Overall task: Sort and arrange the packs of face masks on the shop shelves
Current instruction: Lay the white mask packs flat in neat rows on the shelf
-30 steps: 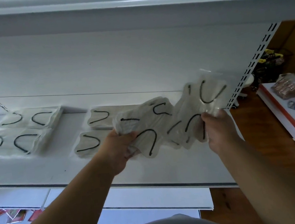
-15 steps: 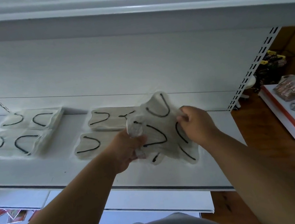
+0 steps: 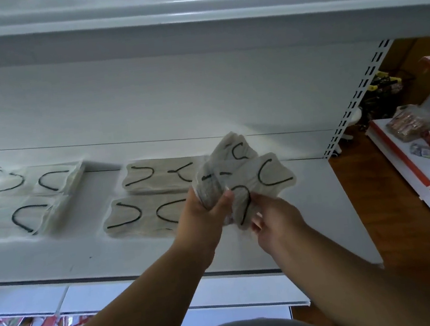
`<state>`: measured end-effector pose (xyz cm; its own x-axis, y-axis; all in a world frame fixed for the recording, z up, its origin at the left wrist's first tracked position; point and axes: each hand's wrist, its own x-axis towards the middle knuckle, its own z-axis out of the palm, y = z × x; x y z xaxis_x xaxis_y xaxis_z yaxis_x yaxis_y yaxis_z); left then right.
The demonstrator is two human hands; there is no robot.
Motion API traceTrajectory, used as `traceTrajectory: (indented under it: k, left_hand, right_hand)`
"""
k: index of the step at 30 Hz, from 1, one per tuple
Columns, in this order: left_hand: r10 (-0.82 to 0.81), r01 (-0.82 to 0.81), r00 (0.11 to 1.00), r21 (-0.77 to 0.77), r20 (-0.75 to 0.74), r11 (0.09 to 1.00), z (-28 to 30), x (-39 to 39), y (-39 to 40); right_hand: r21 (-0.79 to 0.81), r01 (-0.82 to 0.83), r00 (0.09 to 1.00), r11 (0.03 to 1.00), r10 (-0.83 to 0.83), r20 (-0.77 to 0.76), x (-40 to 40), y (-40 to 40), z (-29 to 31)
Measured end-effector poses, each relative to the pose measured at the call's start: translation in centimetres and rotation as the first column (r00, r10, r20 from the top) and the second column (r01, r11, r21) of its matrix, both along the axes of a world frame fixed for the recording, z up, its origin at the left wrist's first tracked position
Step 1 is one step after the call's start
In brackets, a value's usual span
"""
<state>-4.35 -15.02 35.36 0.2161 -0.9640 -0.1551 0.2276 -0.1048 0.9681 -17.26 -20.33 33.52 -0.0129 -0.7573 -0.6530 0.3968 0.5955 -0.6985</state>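
The left hand is gripping a bunch of mask packs, fingers curled round the lower edge, thumb lying across the front. The right hand is pinching the bottom corner of the frontmost pack of that bunch, just right of the left thumb. The bunch is fanning up and right above both hands, held over the shelf.

Directly left of the left hand, two stacks of packs are lying flat on the shelf, one behind the other; the left wrist is covering the near stack's right end. Well left of those, two more stacks are lying in the same pattern.

The packs are clear, crinkled film over pale, soft masks with thin black ear loops showing as U-shaped curves.

The shelf is smooth white metal with a white back panel and a slotted upright right of the hands. Another white shelf is sitting overhead. Far right of the right hand, a red-edged shelf is carrying coloured packets above a wooden floor
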Motion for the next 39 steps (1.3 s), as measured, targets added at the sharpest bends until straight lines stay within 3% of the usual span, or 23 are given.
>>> traceTrajectory:
  k: [4, 8, 11, 15, 17, 19, 21, 24, 29, 32, 36, 39]
  left_hand:
    - [-0.106, 0.114, 0.988, -0.072, 0.115, 0.991, -0.3, -0.8, 0.2]
    - [0.001, 0.005, 0.966, -0.022, 0.260, 1.000, -1.3, -1.4, -0.3]
    - [-0.005, 0.014, 0.910, -0.018, 0.414, 1.000, -1.2, -1.2, -0.1]
    - [-0.069, 0.123, 0.821, -0.058, 0.567, 0.991, -1.2, -0.5, 0.6]
    - [-0.068, 0.111, 0.811, -0.039, 0.581, 0.993, -1.6, -0.4, 0.8]
    - [-0.105, 0.124, 0.797, 0.010, 0.595, 0.992, -1.9, -0.7, 1.2]
    - [-0.139, 0.137, 0.767, 0.053, 0.626, 0.989, -2.5, -1.4, 1.8]
    - [-0.103, 0.063, 0.788, 0.088, 0.607, 0.994, -3.4, -2.3, 2.3]
    - [-0.013, -0.018, 0.842, 0.051, 0.539, 0.999, -3.5, -2.3, 1.8]
    - [-0.041, 0.001, 0.843, 0.075, 0.536, 0.997, -3.4, -2.6, 1.7]
    - [-0.046, 0.020, 0.931, 0.076, 0.362, 0.997, -3.4, -3.1, 2.1]
    - [-0.021, -0.010, 0.893, 0.066, 0.451, 0.998, -3.6, -3.3, 2.1]
  right_hand:
    - [-0.099, 0.073, 0.988, 0.992, -0.058, 0.145, -1.0, 0.3, -0.1]
    - [-0.148, 0.049, 0.998, 0.988, -0.052, -0.018, -2.7, -0.1, -0.3]
    - [-0.090, 0.124, 0.992, 0.988, -0.126, -0.011, -5.8, -1.4, -0.6]
    - [-0.251, -0.011, 0.982, 0.968, 0.057, 0.178, -9.7, -3.8, -0.5]
    - [-0.299, -0.064, 0.981, 0.952, 0.115, 0.156, -10.9, -4.6, -0.2]
    - [-0.341, -0.218, 0.976, 0.915, 0.210, -0.061, -12.2, -4.6, -0.2]
    - [-0.357, -0.385, 0.903, 0.851, 0.267, -0.338, -12.9, -4.4, -0.6]
    - [-0.371, -0.537, 0.797, 0.757, 0.312, -0.517, -13.1, -3.8, -1.2]
    - [-0.455, -0.517, 0.830, 0.725, 0.294, -0.474, -13.3, -4.6, -1.1]
    - [-0.432, -0.552, 0.813, 0.713, 0.345, -0.470, -14.0, -4.5, -1.4]
    - [-0.440, -0.561, 0.804, 0.701, 0.336, -0.490, -14.4, -3.8, -1.8]
    - [-0.453, -0.554, 0.799, 0.698, 0.293, -0.525, -14.2, -3.5, -1.9]
